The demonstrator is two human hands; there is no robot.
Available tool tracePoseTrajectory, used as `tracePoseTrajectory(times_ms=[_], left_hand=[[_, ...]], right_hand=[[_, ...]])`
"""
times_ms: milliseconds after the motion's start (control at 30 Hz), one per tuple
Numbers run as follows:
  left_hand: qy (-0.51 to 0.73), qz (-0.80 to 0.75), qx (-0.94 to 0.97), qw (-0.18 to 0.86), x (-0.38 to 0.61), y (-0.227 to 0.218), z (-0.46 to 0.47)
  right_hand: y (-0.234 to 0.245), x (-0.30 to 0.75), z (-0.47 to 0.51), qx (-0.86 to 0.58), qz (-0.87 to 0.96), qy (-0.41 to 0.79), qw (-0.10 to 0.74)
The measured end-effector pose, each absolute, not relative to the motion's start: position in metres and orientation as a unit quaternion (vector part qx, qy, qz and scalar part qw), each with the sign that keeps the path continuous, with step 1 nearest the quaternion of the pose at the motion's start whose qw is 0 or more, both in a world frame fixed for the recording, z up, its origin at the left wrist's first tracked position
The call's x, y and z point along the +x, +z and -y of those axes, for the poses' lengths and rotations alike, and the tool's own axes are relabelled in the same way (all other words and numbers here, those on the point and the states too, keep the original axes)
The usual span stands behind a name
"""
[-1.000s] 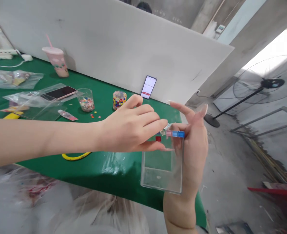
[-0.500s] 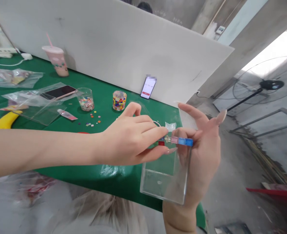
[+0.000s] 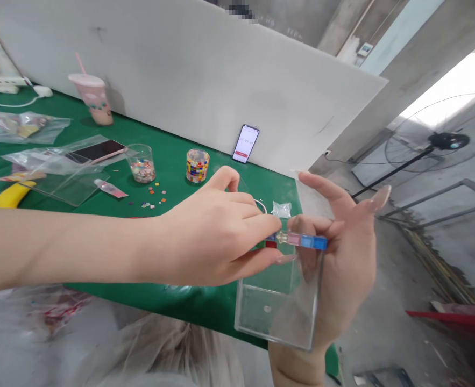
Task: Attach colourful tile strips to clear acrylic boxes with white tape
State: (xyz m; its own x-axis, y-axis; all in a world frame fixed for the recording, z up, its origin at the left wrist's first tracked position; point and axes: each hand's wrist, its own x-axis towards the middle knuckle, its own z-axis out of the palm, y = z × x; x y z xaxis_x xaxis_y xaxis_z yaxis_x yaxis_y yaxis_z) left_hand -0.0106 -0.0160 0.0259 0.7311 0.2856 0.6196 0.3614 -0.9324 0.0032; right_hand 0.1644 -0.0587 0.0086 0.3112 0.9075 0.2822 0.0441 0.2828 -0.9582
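Note:
A clear plastic box (image 3: 277, 317) is held up over the front edge of the table, tilted, by my right hand (image 3: 348, 258). Its thumb and one finger stick out while other fingers curl at the box's far side. Along the box's upper edge runs a row of small coloured tiles (image 3: 306, 241), pink, light blue and dark blue, beside a pale star-shaped piece (image 3: 282, 237). My left hand (image 3: 225, 231) reaches across from the left, fingers closed round that edge. A red tile (image 3: 270, 244) shows between its fingertips; anything smaller in the pinch is hidden.
On the green table (image 3: 172, 204) stand a tile-covered cup (image 3: 197, 166), a clear cup of tiles (image 3: 142, 165) and a pink drink cup (image 3: 94, 99). Loose tiles, a small tube (image 3: 111, 188) and a phone (image 3: 102, 150) lie leftward. Another phone (image 3: 246, 143) leans against the white partition (image 3: 172, 80).
Both hands and the box have shifted slightly right and down together. My right thumb sticks out a little further right. The left hand's closed grip at the edge looks the same.

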Motion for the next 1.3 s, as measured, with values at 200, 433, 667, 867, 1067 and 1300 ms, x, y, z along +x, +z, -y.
tracePoseTrajectory(times_ms=[200,433,667,867,1067,1300], left_hand=[[-0.278,0.179,-0.944,0.024,-0.013,0.034,0.016],[-0.201,0.210,-0.956,-0.032,-0.013,0.046,0.017],[-0.157,0.238,-0.951,-0.116,-0.012,0.053,0.017],[-0.157,0.258,-0.942,-0.148,-0.012,0.057,0.016],[-0.201,0.255,-0.936,-0.134,-0.013,0.052,0.018],[-0.241,0.259,-0.919,-0.173,-0.016,0.051,0.017]], right_hand=[[0.008,0.168,0.060,-0.488,0.484,0.351,0.636],[0.011,0.162,0.062,-0.473,0.484,0.361,0.642],[0.020,0.142,0.066,-0.527,0.423,0.281,0.682],[0.016,0.155,0.060,-0.517,0.437,0.334,0.655],[0.019,0.155,0.060,-0.530,0.452,0.317,0.644],[0.021,0.152,0.062,-0.549,0.458,0.305,0.630]])
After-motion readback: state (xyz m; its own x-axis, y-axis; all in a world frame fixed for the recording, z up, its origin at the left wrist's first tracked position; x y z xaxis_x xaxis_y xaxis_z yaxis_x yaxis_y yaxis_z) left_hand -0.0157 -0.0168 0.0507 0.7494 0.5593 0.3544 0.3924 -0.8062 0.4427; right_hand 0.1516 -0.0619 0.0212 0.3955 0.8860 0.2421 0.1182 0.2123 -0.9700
